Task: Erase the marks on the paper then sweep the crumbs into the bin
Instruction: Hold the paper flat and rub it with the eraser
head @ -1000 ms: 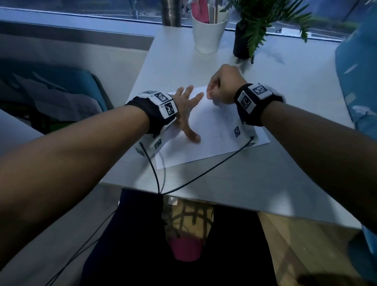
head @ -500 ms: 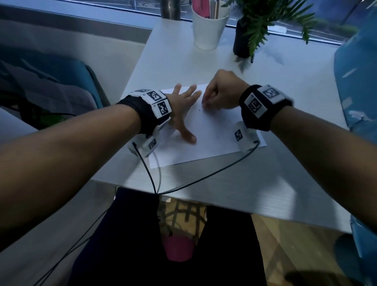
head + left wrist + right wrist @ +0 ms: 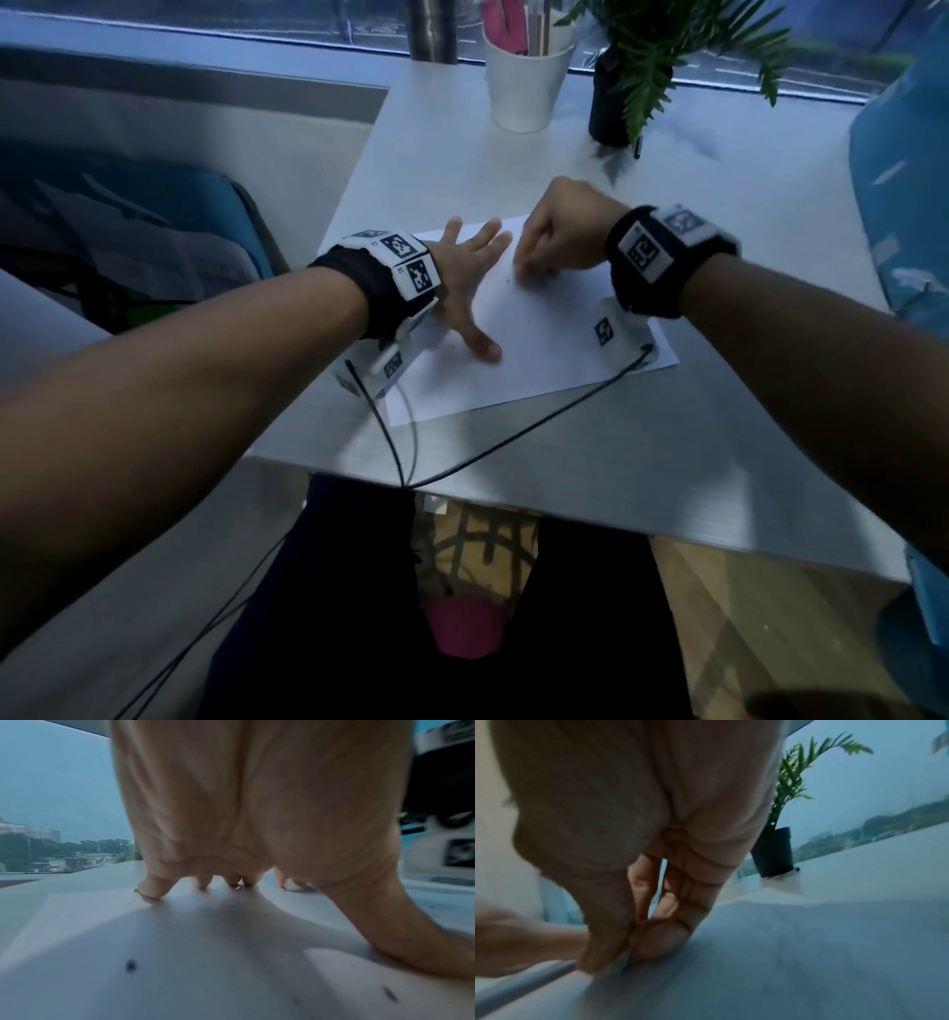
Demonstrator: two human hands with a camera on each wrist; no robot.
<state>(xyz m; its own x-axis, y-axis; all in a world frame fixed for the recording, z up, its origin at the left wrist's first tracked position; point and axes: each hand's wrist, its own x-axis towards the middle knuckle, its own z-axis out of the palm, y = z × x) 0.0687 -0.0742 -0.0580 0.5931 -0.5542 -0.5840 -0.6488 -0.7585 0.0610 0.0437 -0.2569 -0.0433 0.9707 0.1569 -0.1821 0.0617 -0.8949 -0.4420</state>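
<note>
paper (image 3: 539, 349) flat on desk (image 3: 667, 462) | left hand (image 3: 464, 288) fingers spread, pressing sheet | right hand (image 3: 560, 231) fingers curled, pinching something small against sheet, can't tell what | dark crumbs (image 3: 130, 965) scattered on paper

The right hand (image 3: 639, 833) pinches something small and blurry against the flat white paper (image 3: 795, 953), near a green plant in a black pot (image 3: 773, 852).

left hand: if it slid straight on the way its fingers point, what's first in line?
Past the paper's far edge, only bare table shows ahead of the left hand. The white cup stands right of that line, though depth is unclear.
</note>
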